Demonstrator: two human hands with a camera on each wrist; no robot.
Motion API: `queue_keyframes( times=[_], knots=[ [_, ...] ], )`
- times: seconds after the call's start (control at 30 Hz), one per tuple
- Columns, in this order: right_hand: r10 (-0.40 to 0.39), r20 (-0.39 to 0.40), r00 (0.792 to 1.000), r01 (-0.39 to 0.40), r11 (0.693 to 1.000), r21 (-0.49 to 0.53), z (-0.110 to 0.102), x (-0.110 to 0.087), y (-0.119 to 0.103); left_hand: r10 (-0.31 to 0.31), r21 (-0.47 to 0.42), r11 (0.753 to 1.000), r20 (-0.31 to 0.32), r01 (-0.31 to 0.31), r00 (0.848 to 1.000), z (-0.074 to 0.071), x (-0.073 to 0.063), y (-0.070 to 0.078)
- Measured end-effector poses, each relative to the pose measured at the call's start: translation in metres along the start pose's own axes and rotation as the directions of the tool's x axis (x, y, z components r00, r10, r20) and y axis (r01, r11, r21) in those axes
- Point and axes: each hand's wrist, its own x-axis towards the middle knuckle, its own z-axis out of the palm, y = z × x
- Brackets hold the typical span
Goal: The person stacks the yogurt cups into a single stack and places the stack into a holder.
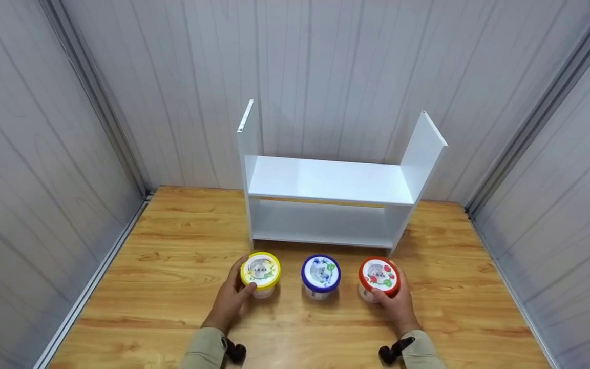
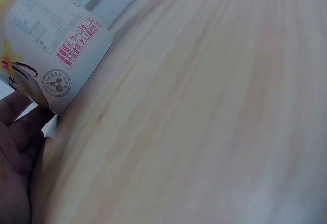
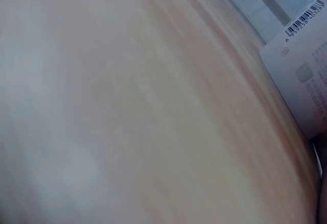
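Three plastic cups with printed round lids stand in a row on the wooden table. My left hand (image 1: 231, 298) holds the yellow-lidded cup (image 1: 261, 269) from its left side, thumb at the front of the lid. Its printed side label (image 2: 56, 42) shows large in the left wrist view, with fingers curled low around it. On the right, my right hand (image 1: 400, 303) grips the red-lidded cup (image 1: 378, 274), thumb at the near rim. A barcode label (image 3: 301, 65) on that cup appears in the right wrist view. Between both hands stands the blue-lidded cup (image 1: 320, 273), untouched by either.
Just behind the cups stands a white two-level shelf (image 1: 331, 180) with tall side panels. Pale panelled walls (image 1: 325, 77) enclose the wooden table (image 1: 182, 230) at the back and both sides. Each wrist carries a black strap with a small device, the left one (image 1: 235, 352) beside a beige sleeve.
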Motion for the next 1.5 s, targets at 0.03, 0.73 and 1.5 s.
queue_keyframes(
  times=[0.03,0.73,1.5],
  knots=[
    [0.009,0.003,1.000,-0.009,1.000,0.009,0.000,0.001,0.001,-0.006,0.002,1.000,0.000,0.006,1.000,0.000,0.000,0.000],
    [0.015,-0.005,1.000,-0.015,0.999,0.032,0.001,0.005,0.015,0.009,0.034,0.999,0.001,-0.009,1.000,0.000,-0.002,0.009],
    [0.056,-0.015,0.998,-0.055,0.995,0.083,0.002,0.010,0.039,0.013,0.015,1.000,0.007,-0.013,1.000,0.000,-0.011,0.034]
  ],
)
